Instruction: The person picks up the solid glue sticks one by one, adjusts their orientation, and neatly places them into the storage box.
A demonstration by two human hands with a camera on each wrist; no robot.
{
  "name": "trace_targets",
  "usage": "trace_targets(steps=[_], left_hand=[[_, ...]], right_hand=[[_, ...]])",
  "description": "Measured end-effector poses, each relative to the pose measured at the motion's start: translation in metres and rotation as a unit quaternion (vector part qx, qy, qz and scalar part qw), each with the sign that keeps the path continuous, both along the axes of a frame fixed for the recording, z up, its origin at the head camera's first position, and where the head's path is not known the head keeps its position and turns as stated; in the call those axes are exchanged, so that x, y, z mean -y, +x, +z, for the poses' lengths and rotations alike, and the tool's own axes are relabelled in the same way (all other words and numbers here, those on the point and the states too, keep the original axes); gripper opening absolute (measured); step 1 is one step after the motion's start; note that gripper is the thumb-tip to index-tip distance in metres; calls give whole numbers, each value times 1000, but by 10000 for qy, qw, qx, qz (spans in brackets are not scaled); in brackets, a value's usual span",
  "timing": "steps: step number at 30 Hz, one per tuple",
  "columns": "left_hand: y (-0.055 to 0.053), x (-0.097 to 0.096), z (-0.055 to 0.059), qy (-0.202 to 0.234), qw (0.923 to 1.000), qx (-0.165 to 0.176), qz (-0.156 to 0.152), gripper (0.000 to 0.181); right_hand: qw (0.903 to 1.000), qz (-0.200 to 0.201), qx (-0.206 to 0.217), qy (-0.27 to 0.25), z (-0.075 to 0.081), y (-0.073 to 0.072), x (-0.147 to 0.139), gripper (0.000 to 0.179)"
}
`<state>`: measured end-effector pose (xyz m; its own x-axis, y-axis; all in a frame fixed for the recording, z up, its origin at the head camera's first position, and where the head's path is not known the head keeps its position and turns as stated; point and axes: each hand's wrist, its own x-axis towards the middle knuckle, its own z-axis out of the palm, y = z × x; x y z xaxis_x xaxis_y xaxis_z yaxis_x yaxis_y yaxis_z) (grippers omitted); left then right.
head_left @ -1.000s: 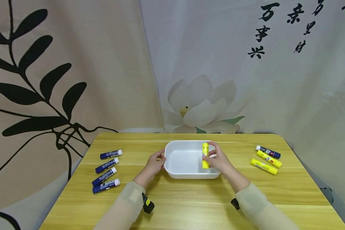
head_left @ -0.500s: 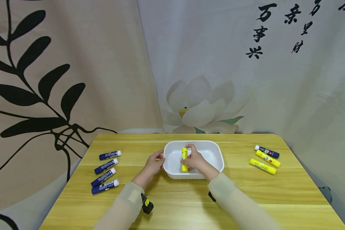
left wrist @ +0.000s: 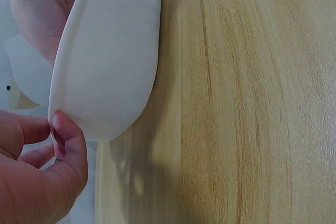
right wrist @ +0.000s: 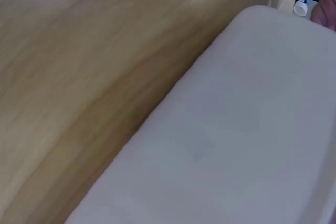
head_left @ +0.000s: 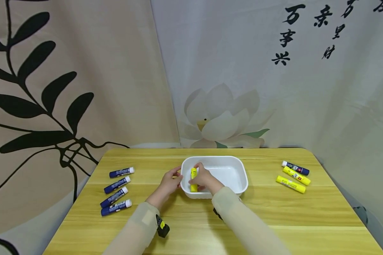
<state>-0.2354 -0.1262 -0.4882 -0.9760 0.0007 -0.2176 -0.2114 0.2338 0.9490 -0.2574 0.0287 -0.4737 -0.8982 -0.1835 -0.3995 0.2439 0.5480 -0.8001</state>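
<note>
My left hand (head_left: 170,181) pinches the left rim of a white plastic tub (head_left: 231,177) between thumb and fingers. In the left wrist view the fingertips of that hand (left wrist: 44,166) meet at the tub's edge. Inside the tub, near its left end, my right hand (head_left: 205,178) grips a yellow glue stick (head_left: 194,173) that points away from me. Whether the stick touches the tub's floor I cannot tell. The right wrist view is filled by the tub's outer wall (right wrist: 226,114), which hides most of the right hand's work.
Several dark blue glue sticks (head_left: 115,185) with white caps lie in a column on the table's left. On the right lie one dark blue glue stick (head_left: 295,168) and two yellow glue sticks (head_left: 291,184). The wooden table (head_left: 185,226) ends at a printed curtain (head_left: 131,88).
My right hand has carried the yellow glue stick from the tub's right end leftward and down to its left end. The left hand stays on the rim.
</note>
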Motion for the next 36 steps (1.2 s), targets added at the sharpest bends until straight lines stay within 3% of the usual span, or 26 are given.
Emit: trace_targets(steps=[6,13,18,25,29,32,36], left_hand=[[0,0,0,31,10000,-14,-22,44],[0,0,-1,30,9999,-126,-74,45],[1,0,-1,74,9998,-157,-89,44],[0,-1,-2,72,9999,-114,-20,44],[0,-1,-2,66,9999,-92,-6,44],[0,-1,-1,81,10000,-47,6,44],[1,0,0,51,10000,15,9,45]], right_hand=[[9997,18,-117,226,-8,-2,11,63],[9982,182,-262,516,-6,1,15,64],[9995,166,-182,178,1,3,11,66],[9993,203,-74,-315,4,2,-2,56],[9974,403,-412,-424,10,5,-13,50],[9936,680,-869,-233,14,8,-24,48],[9785,1047,-1749,302,18,13,-41,49]])
